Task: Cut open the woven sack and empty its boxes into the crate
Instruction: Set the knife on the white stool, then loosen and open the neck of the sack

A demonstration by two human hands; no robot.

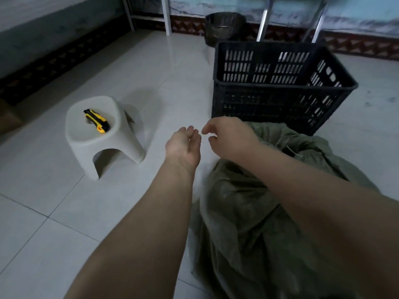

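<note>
view from a head camera looking down at a tiled floor (121,67). two bare forearms reach forward from the bottom edge. the left hand (184,143) is near the centre, palm up, fingers loosely spread and holding nothing. the right hand (224,137) is just beside it at 3 o'clock, fingers curled with thumb and forefinger close together; there may be a thin thread between them, but it is too fine to tell. under the right forearm lies the sack (248,212), olive green and slumped, running from 6 o'clock up to about 2 o'clock, its gathered mouth just behind the right hand and pointing at the crate (269,98). the crate, black and slatted, stands at 1 o'clock, touching or almost touching the sack's far end; no boxes show inside it. at 9 o'clock from the hands, well apart from the sack, a pale stool (101,141) carries a yellow and black knife (96,121), its long axis angled from 11 to 5 o'clock, the yellow end nearer the person. the knife lies to the left, so the left hand is likely the nearer one to fetch it. the sack looks unemptied. a dark bin (224,26) stands by the far wall.
</note>
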